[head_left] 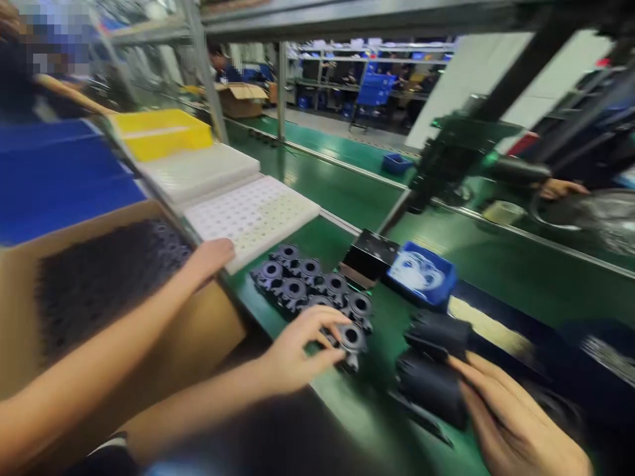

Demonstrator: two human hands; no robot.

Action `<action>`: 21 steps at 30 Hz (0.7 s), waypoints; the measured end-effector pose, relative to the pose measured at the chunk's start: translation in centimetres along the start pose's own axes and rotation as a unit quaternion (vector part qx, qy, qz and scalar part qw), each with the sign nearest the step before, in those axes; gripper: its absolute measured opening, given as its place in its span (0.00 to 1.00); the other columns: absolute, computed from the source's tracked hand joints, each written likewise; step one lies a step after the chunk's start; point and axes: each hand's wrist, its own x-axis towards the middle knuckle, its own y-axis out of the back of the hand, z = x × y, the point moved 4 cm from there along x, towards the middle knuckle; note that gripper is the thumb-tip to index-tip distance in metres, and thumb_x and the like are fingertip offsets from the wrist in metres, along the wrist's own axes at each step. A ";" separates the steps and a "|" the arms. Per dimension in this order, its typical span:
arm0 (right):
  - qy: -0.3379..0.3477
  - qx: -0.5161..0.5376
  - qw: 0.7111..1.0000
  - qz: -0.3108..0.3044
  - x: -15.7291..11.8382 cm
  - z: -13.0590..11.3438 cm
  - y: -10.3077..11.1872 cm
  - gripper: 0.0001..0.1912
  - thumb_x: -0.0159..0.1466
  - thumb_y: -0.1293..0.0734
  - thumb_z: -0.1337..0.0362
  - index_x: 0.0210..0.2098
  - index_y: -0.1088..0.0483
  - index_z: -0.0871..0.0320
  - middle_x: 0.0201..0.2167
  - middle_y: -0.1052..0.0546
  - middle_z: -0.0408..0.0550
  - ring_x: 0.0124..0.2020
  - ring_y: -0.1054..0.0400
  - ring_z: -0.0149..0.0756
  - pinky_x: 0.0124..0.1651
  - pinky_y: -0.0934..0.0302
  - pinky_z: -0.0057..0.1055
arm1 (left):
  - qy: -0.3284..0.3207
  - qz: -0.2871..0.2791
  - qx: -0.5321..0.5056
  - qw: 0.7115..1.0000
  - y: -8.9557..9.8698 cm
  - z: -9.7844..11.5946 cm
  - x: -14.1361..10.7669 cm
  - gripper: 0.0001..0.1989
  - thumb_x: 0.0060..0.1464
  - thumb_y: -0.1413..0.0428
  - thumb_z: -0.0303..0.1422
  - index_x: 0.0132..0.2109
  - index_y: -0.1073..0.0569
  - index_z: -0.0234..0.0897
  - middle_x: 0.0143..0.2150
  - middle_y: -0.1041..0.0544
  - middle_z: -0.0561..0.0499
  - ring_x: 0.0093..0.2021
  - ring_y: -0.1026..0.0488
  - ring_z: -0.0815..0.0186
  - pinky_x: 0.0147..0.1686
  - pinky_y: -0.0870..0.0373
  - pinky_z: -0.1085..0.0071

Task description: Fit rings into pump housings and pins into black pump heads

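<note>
My left hand (302,347) pinches a dark part with a round hole (352,337) between thumb and fingers, at the near end of a cluster of similar parts (294,289) on the green bench. My right hand (518,413) has its fingers closed against the end of a black cylindrical part (430,391); its palm side is partly hidden. A second black cylinder (439,330) lies just beyond it. Another person's hand (215,256) rests near the edge of a white perforated tray (233,218), left of mine.
A cardboard box (218,324) of dark parts stands at left, with a yellow bin (169,129) beyond. A black block (370,254) and a blue tray (436,291) of white rings sit ahead. A machine arm (456,149) slants overhead at right.
</note>
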 end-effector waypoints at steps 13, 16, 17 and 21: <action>-0.032 -0.056 0.948 -0.312 1.9 -2.3 -4.8 0.23 0.61 0.47 0.84 0.45 0.26 0.66 0.47 0.24 0.60 0.40 0.23 0.39 0.45 0.27 0.33 | 0.023 0.041 0.019 0.999 2.9 -0.2 -1.1 0.11 0.64 0.46 0.28 0.52 0.28 0.44 0.54 0.32 0.47 0.47 0.30 0.65 0.46 0.27 0.70; -0.033 -0.035 0.952 -0.304 1.2 -1.7 -5.0 0.21 0.62 0.45 0.82 0.44 0.25 0.64 0.44 0.22 0.58 0.37 0.23 0.39 0.43 0.26 0.32 | 0.036 0.023 0.017 0.999 2.5 -0.4 -1.1 0.10 0.65 0.46 0.27 0.51 0.28 0.44 0.53 0.32 0.48 0.46 0.29 0.67 0.47 0.27 0.71; -0.033 -0.022 0.960 -0.277 1.1 -1.3 -4.8 0.20 0.64 0.45 0.80 0.43 0.25 0.64 0.44 0.22 0.58 0.39 0.22 0.40 0.44 0.26 0.33 | 0.039 0.014 0.016 0.999 2.3 -0.5 -1.1 0.10 0.65 0.46 0.27 0.51 0.28 0.43 0.52 0.32 0.48 0.46 0.29 0.67 0.47 0.28 0.72; -0.084 0.047 0.994 -0.047 0.8 0.8 -2.2 0.16 0.69 0.42 0.68 0.45 0.23 0.60 0.48 0.21 0.56 0.49 0.24 0.45 0.53 0.28 0.40 | 0.049 -0.025 0.001 0.998 0.9 -0.2 -0.6 0.11 0.65 0.47 0.27 0.53 0.29 0.44 0.53 0.33 0.48 0.47 0.28 0.67 0.48 0.27 0.70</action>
